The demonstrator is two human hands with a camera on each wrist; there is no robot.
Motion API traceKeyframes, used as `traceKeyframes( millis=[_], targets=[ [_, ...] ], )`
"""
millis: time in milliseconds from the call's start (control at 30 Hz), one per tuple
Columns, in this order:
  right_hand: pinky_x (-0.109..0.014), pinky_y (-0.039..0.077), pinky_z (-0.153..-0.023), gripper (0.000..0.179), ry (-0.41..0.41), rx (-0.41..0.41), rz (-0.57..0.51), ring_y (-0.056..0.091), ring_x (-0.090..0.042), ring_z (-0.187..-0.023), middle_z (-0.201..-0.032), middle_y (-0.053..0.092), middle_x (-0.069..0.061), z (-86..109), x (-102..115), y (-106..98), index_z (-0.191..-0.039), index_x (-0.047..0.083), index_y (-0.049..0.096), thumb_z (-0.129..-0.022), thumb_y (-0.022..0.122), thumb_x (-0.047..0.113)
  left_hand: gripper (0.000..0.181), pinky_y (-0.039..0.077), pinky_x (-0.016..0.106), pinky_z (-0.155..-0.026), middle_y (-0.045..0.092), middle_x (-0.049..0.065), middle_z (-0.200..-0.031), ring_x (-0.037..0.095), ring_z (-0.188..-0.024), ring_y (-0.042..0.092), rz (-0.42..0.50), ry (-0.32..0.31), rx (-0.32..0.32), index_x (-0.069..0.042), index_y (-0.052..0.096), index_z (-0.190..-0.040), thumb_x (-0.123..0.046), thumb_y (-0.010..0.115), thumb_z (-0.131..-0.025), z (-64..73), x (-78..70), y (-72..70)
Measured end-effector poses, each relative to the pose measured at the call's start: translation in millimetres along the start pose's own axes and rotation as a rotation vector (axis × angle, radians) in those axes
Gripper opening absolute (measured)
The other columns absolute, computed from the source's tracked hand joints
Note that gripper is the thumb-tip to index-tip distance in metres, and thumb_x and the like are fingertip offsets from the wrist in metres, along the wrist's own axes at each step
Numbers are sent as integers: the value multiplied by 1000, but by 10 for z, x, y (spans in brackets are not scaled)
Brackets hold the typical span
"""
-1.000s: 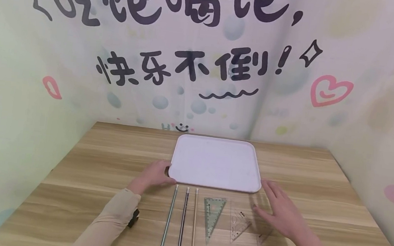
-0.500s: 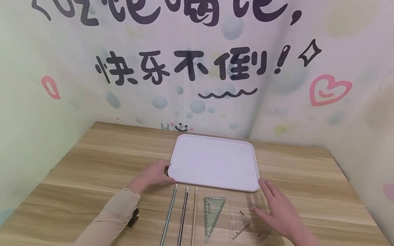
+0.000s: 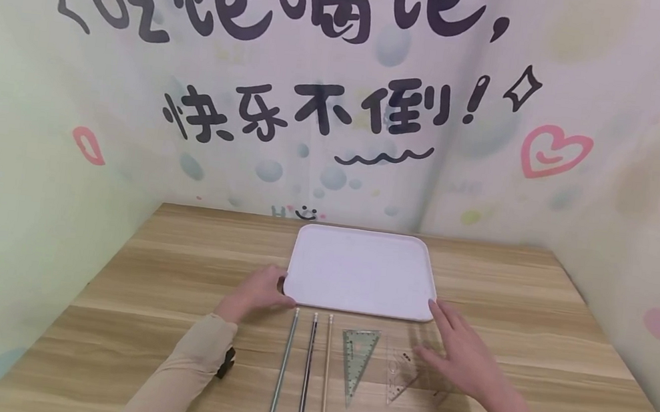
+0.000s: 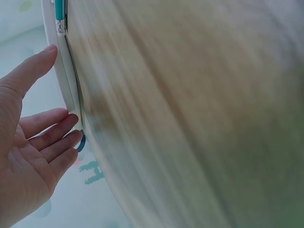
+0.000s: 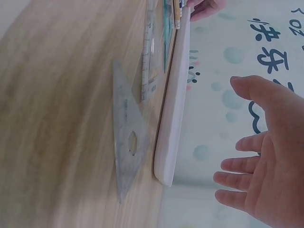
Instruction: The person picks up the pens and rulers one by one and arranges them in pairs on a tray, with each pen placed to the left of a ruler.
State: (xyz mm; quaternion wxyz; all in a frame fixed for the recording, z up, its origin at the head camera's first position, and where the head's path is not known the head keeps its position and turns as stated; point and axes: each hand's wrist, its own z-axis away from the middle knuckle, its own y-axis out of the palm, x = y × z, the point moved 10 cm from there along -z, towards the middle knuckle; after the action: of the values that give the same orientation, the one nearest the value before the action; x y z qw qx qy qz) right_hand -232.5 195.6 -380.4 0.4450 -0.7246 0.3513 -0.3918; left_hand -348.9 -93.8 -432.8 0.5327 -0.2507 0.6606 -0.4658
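Note:
A white tray (image 3: 362,273) lies on the table in the head view. My left hand (image 3: 257,290) is at its near left corner, thumb and fingers spread; in the left wrist view the fingertips (image 4: 72,119) touch its edge. My right hand (image 3: 467,355) hovers by the near right corner with relaxed fingers, holding nothing; the right wrist view shows it apart from the tray. Before the tray lie a green pencil (image 3: 282,370), a dark pencil (image 3: 306,375) and a bare-wood pencil (image 3: 326,377). Beside them are a greenish set square (image 3: 353,373) and two clear ones, the rightmost (image 5: 127,152) partly hidden by the right hand in the head view.
The wooden table (image 3: 182,237) backs onto a wall hanging (image 3: 224,181) with printed black characters. Pale walls stand at both sides. A dark band (image 3: 225,363) shows at the left wrist.
My right hand has shifted slightly left, its fingertips now overlapping the tray's near right corner in the head view. The left hand, tray, pencils and set squares look unmoved.

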Motion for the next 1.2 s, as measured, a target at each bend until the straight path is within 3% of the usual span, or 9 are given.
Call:
traceKeyframes(
  millis=[400, 667, 867, 1200],
  targets=[
    [-53, 32, -95, 76, 5, 8, 9, 37, -45, -119, -133, 37, -30, -62, 193, 3, -134, -8, 32, -81, 66, 35, 34, 42, 34, -75, 58, 3, -86, 15, -78, 48, -5, -3, -6, -9, 64, -88, -28, 80, -66, 10, 1, -9],
    [-54, 32, -94, 73, 73, -32, 17, 39, -47, -117, -129, 40, -31, -86, 339, -12, -131, -11, 36, -79, 67, 30, 35, 43, 35, -75, 57, 3, -86, 15, -78, 49, -20, 10, -14, -9, 64, -88, -29, 80, -65, -8, -13, -13],
    [-52, 34, -93, 72, 90, -53, 18, 41, -45, -115, -128, 41, -30, -90, 393, -4, -129, -11, 38, -77, 69, 29, 32, 42, 34, -72, 56, 2, -81, 15, -75, 48, -16, 15, -10, -9, 62, -83, -29, 80, -65, -16, -39, -18],
    [-50, 35, -93, 74, 83, -44, 35, 42, -42, -116, -129, 42, -28, -76, 446, 62, -129, -10, 39, -77, 68, 34, 34, 42, 33, -73, 57, 2, -84, 14, -76, 47, -7, 21, -16, -8, 64, -89, -28, 80, -66, -9, -35, -14]
  ],
)
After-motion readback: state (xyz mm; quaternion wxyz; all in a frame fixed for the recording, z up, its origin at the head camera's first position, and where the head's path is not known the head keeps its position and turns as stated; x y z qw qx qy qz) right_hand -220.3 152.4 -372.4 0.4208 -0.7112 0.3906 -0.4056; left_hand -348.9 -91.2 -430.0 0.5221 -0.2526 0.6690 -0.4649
